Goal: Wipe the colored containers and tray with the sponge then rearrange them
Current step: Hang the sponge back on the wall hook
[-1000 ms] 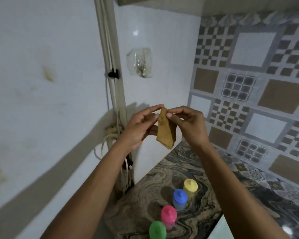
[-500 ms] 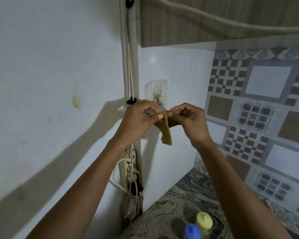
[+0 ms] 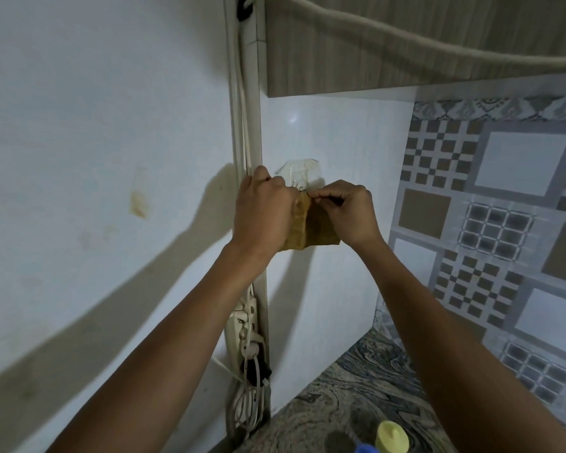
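Both my hands are raised against the white wall and hold the thin yellow-brown sponge (image 3: 309, 228) between them. My left hand (image 3: 263, 212) grips its left edge and my right hand (image 3: 352, 212) pinches its top right corner. The sponge's top sits right at the clear adhesive wall hook (image 3: 299, 173); whether it hangs on the hook is hidden by my fingers. At the bottom edge stand the yellow-capped container (image 3: 392, 437) and a sliver of the blue-capped container (image 3: 365, 448) on the marbled counter (image 3: 347, 397). The tray is out of view.
A white power strip (image 3: 245, 325) with plugs and looped cables hangs in the corner below my left arm. A wooden cabinet (image 3: 406, 40) juts out overhead, with a thick cord draped in front of it. Patterned tiles (image 3: 504, 223) cover the right wall.
My hands carried the sponge up and onto the wall at the hook, and the sponge is now spread flatter. My view tilted upward, so the pink and green containers left the frame.
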